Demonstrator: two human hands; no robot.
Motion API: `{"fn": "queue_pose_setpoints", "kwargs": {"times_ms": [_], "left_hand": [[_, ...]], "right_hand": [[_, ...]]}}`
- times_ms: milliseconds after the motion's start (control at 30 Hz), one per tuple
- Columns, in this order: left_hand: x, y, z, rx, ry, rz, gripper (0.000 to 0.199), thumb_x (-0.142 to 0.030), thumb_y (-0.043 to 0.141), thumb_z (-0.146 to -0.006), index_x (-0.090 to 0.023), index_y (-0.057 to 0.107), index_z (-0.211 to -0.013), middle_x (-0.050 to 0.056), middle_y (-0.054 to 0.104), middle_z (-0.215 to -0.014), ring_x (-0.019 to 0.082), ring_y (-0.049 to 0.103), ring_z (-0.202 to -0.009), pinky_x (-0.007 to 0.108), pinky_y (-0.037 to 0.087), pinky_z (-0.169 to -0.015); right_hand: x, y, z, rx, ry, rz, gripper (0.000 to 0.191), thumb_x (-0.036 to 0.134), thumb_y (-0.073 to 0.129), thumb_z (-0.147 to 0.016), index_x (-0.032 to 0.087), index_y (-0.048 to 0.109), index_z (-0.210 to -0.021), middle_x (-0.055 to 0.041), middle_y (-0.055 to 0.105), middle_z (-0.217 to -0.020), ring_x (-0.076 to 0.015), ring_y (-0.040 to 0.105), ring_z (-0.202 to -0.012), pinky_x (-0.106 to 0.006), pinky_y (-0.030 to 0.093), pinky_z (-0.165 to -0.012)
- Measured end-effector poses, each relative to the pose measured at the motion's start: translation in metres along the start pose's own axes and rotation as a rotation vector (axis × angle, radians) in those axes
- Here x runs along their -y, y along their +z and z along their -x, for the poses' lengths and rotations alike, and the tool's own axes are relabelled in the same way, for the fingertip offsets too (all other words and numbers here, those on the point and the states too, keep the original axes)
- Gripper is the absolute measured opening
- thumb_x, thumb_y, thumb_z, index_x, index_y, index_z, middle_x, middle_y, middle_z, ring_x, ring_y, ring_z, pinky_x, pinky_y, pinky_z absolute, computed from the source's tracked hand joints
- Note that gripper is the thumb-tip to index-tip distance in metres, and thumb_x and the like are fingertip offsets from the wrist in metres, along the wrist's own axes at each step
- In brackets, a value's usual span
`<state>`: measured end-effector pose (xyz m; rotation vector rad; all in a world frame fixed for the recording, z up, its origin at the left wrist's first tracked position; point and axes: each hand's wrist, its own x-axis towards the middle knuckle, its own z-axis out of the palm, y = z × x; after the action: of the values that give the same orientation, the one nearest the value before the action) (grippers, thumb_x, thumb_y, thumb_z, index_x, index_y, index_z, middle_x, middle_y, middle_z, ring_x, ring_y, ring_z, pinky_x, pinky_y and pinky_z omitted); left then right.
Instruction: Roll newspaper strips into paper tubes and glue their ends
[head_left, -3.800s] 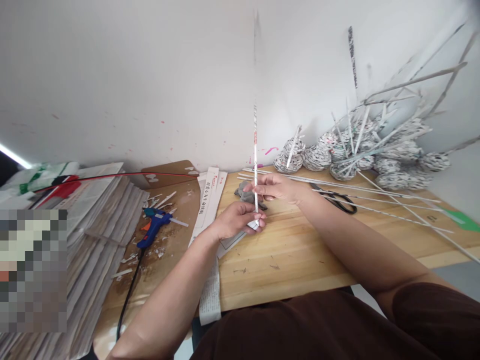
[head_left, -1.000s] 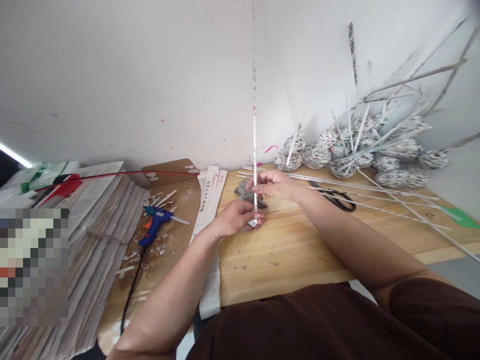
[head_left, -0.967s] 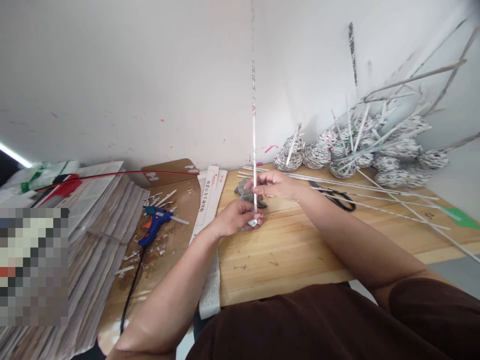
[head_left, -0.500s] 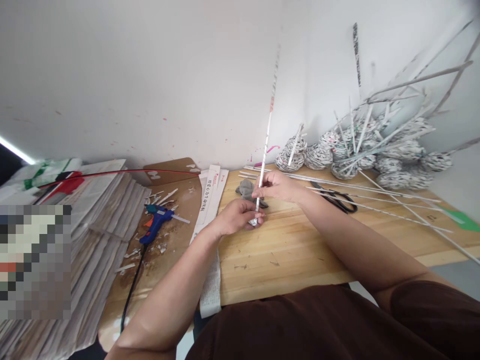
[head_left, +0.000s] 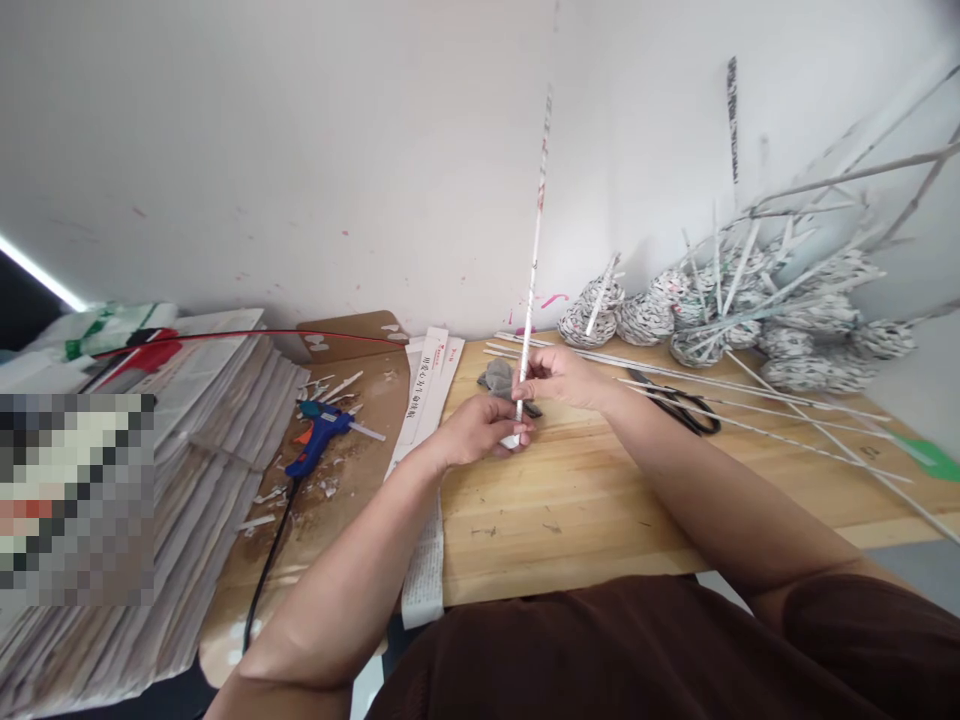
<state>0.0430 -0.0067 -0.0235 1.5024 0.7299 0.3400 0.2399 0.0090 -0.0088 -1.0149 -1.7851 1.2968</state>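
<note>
Paper rod (head_left: 533, 265) tilts upward from the fingers — left hand (head_left: 480, 432) pinching its foot, right hand (head_left: 559, 378) gripping just above. A light, even pinch should keep it straight. Left of the fingers, strips (head_left: 427, 380) bear Chinese lettering, apparently 用爱心为生命 — smaller red print illegible.

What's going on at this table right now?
A person's left hand pinches the lower end of a rolled-paper stick while the right hand holds it just above. The stick stands nearly upright. Loose paper sticks and black-handled scissors lie on the wooden table to the right; a blue glue gun rests on cardboard to the left.
</note>
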Motion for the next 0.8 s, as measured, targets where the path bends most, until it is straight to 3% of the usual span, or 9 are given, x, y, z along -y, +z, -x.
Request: {"fn": "queue_pose_setpoints", "kwargs": {"times_ms": [133,267,567,800], "left_hand": [[-0.003,0.001,0.000,-0.036,-0.017,-0.001,0.034,-0.043,0.069,-0.075,-0.012,0.067,-0.089,0.007,0.066,-0.082,0.014,0.061,-0.073,0.025,0.052,-0.063],[-0.001,-0.002,-0.002,-0.076,0.029,0.038,0.029,-0.037,0.068,-0.077,-0.012,0.066,-0.090,0.006,0.065,-0.081,0.013,0.062,-0.071,0.025,0.054,-0.063],[0.009,-0.005,-0.010,-0.343,0.117,0.163,0.019,-0.027,0.071,-0.075,-0.012,0.062,-0.081,0.005,0.066,-0.068,0.009,0.058,-0.052,0.021,0.049,-0.048],[0.012,0.002,-0.013,-0.365,0.107,0.092,0.017,-0.024,0.072,-0.072,-0.014,0.060,-0.078,0.003,0.068,-0.064,0.013,0.064,-0.056,0.023,0.052,-0.051]], "right_hand": [[0.004,0.002,0.003,0.153,0.049,0.001,0.027,0.037,0.075,-0.073,0.015,0.067,-0.087,-0.0009,0.068,-0.071,-0.0139,0.063,-0.063,-0.028,0.049,-0.063],[0.008,0.007,0.003,0.003,0.055,0.052,0.031,0.041,0.078,-0.068,0.016,0.062,-0.071,-0.0010,0.066,-0.062,-0.0152,0.062,-0.059,-0.028,0.048,-0.058],[0.011,0.015,0.011,-0.334,0.000,0.160,0.034,0.047,0.074,-0.071,0.017,0.058,-0.068,0.0017,0.059,-0.057,-0.0112,0.052,-0.052,-0.024,0.041,-0.051],[-0.003,0.032,0.039,-0.279,0.117,-0.033,0.038,0.042,0.073,-0.074,0.015,0.066,-0.099,-0.0073,0.072,-0.078,-0.0164,0.066,-0.068,-0.023,0.044,-0.050]]}}
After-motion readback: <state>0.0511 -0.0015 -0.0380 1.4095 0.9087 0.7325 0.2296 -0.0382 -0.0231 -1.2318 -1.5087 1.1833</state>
